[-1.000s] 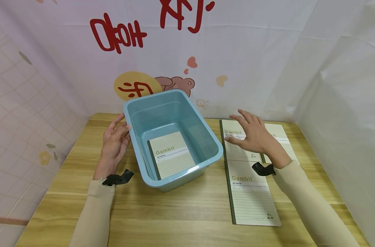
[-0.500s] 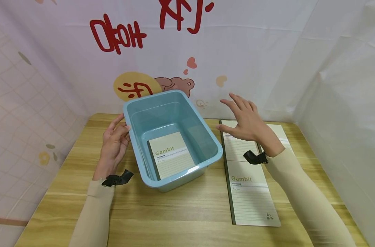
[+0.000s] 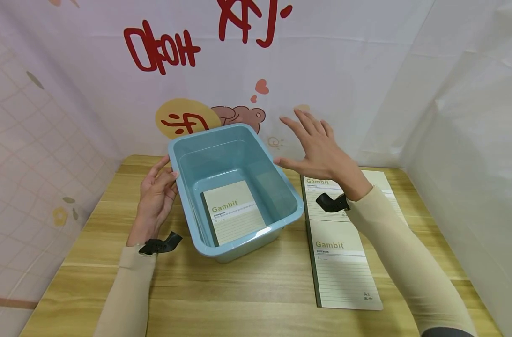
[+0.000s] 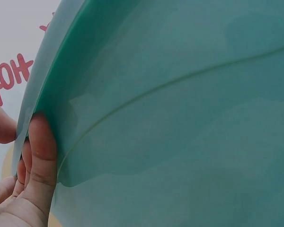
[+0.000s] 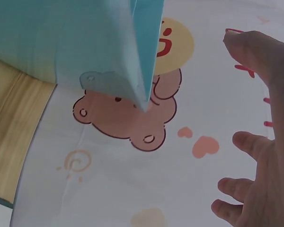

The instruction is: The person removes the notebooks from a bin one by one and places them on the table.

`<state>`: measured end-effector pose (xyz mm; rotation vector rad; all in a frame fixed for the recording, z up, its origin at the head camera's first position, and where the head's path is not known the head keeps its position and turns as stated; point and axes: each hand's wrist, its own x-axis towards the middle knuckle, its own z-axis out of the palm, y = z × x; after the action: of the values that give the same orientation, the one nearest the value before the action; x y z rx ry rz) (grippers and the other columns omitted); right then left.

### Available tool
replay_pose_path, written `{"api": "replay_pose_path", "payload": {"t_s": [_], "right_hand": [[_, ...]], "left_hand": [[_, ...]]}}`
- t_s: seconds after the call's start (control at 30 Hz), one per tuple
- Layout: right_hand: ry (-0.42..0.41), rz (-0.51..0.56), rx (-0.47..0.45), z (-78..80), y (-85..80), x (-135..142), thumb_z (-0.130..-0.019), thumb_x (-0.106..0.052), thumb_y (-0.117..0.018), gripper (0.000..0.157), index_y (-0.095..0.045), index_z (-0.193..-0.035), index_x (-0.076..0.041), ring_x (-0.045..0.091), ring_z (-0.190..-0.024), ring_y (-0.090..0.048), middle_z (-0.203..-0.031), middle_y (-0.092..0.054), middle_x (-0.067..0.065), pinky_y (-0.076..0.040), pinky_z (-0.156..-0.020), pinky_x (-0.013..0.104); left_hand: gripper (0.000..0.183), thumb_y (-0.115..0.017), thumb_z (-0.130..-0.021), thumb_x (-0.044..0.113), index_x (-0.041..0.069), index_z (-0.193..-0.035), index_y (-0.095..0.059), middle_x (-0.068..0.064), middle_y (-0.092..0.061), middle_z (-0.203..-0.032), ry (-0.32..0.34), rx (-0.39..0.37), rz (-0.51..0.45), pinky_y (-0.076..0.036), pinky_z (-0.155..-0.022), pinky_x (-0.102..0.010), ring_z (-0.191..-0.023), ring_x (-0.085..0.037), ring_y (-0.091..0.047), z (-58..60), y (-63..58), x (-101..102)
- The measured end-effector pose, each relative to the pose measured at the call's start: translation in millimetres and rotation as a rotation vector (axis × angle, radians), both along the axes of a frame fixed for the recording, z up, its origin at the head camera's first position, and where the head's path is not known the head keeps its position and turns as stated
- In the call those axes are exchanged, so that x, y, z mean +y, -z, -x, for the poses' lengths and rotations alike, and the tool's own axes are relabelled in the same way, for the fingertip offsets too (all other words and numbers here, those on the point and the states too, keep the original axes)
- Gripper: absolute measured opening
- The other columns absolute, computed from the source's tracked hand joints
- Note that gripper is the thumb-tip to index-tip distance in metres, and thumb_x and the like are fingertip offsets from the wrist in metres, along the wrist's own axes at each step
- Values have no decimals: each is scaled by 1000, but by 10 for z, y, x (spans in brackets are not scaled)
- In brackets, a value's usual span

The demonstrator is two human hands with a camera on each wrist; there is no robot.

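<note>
A light blue plastic basin stands tilted at an angle on the table, a Gambit notebook lying flat on its bottom. My left hand pinches the basin's left rim; in the left wrist view its fingers sit on either side of the edge. In the air to the right of the basin, my right hand has spread fingers and holds nothing. Below that hand lie more notebooks: one in front, one behind it partly covered by my wrist, and one at the back right.
The wooden table backs onto a white curtain with red lettering and a cartoon bear. More curtain hangs at the left and right sides. A black strap sits on my right wrist, another on my left.
My right hand has risen and moved left, away from over the notebooks towards the basin's right rim. The left hand and the basin have stayed put.
</note>
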<state>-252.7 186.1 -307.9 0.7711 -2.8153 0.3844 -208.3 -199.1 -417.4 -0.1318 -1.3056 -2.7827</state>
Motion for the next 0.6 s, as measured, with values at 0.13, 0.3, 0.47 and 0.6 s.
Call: {"api": "replay_pose_path", "payload": {"t_s": [0.13,0.3,0.47,0.6], "right_hand": [[-11,-2,-21,24,-61,-132,-87,-69,-65,95,-20,-164,-34,33,-160,-10,-174,-7,3,-8,-125,68],[-32,-17,-47,72,-106,-301,-87,-70,-63,98,-17,-164,-33,34,-160,-8,-175,-6,4,-7,-126,67],[-59,-35,-67,143,-104,-464,-86,-72,-63,100,-14,-165,-33,35,-160,-10,-174,-7,5,-9,-126,66],[-77,-46,-82,187,-70,-599,-86,-73,-63,101,-15,-165,-33,36,-159,-13,-174,-10,7,-12,-126,66]], "left_hand": [[65,-58,-98,-9,3,-154,-28,-10,-64,-104,13,6,-8,-65,-79,-25,-84,-15,-74,0,-10,-7],[68,-59,-98,-9,2,-155,-25,-11,-64,-104,18,8,-4,-65,-77,-24,-85,-16,-73,1,-13,-11],[68,-59,-98,-9,2,-155,-25,-10,-64,-104,14,4,0,-65,-76,-24,-84,-16,-73,0,-11,-14],[65,-57,-98,-9,3,-154,-28,-8,-64,-102,11,-1,2,-65,-76,-23,-83,-15,-73,-3,-15,-11]]}}
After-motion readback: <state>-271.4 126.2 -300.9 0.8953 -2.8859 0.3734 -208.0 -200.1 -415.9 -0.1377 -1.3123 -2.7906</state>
